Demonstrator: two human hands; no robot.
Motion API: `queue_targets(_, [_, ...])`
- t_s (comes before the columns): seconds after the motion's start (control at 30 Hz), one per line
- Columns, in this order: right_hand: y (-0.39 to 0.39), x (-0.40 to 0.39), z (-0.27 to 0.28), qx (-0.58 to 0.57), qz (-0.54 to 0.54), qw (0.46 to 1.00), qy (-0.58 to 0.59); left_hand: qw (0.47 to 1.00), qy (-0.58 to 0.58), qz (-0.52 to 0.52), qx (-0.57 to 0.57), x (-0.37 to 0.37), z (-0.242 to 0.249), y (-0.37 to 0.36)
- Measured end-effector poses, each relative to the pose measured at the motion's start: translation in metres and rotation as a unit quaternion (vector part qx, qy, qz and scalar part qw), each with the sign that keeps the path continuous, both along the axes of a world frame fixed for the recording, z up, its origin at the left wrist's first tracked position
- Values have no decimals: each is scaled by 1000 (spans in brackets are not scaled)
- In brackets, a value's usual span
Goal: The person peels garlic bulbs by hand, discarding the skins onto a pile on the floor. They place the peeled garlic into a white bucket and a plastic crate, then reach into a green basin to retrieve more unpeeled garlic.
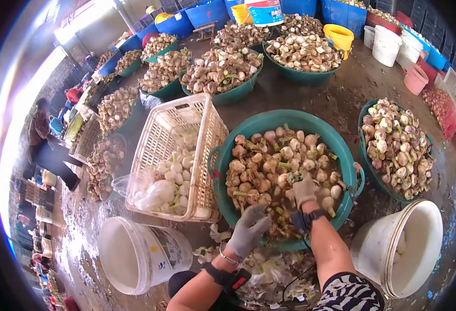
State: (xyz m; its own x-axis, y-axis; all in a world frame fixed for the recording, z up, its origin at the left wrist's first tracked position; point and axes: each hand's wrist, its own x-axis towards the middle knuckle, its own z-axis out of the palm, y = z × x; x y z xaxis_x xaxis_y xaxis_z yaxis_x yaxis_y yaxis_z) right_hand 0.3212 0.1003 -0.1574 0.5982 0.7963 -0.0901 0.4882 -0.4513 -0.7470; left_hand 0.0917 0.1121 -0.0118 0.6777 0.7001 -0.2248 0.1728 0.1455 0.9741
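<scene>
A round green tub (349, 155) in front of me holds many garlic bulbs (261, 166), brownish and pale, with short green stems, some in water. My right hand (304, 191), in a pale glove, reaches into the tub with its fingers closed at a garlic bulb; the fingertips are partly hidden. My left hand (249, 229), also gloved, hovers over the tub's near rim, fingers loosely bent and apart, with nothing visible in it. Left of the tub, a cream plastic crate (207, 140) contains clean white bulbs (178, 171) and a clear plastic bag (155, 196).
White buckets stand at the near left (134, 256) and near right (393, 243). Peelings (277, 274) lie below the tub. Another green tub of bulbs (396, 147) is at right; several more stand behind. A yellow bucket (339, 39) is farther back. A person (46, 140) is at far left.
</scene>
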Motion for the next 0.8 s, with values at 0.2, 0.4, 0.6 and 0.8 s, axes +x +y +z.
queue_targets(0.2, [-62, -111, 86, 296, -75, 779, 548, 939, 78, -105, 317, -6, 10, 7])
queue_targets(0.4, [-112, -146, 127, 228, -43, 850, 473, 935, 80, -119, 325, -41, 25, -29])
queue_targets(0.6, [-149, -169, 154, 218, -34, 808, 546, 958, 19, -115, 263, -68, 37, -59])
queue_targets(0.8, [-168, -191, 130, 252, 50, 938, 233, 961, -155, -77, -216, -90, 26, -73])
